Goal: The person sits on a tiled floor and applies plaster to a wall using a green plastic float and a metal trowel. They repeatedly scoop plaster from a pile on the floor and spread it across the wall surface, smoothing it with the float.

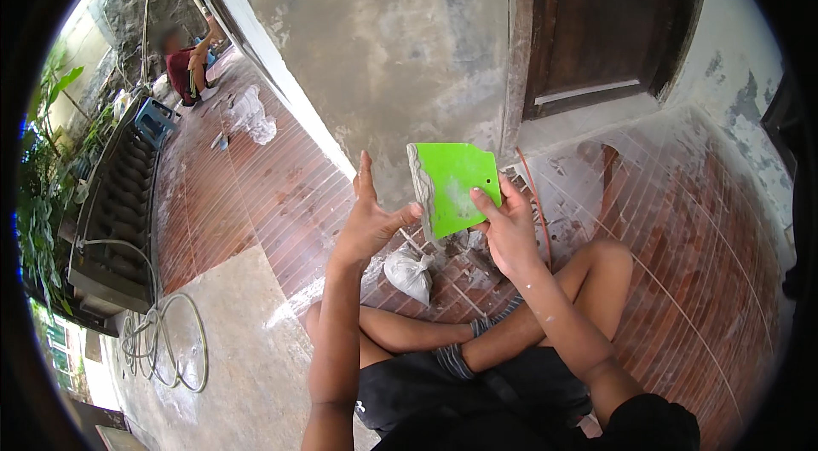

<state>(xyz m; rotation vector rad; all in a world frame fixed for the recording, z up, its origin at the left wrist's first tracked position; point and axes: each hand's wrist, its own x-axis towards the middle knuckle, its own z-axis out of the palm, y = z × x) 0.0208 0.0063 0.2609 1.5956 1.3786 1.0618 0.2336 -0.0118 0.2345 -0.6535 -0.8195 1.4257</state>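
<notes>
Evidently, the wall (383, 33) at top centre looks patchily coated, while unspread grey paste (422, 182) lines the green scraper (460, 178) mid-frame; the right hand (511, 234) clamps it between fingers, the left hand (366, 229) has fingers spread apart.

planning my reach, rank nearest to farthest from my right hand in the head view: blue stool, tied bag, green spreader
1. Green spreader: held in right hand
2. Tied bag: lower left
3. Blue stool: far off, upper left
</notes>
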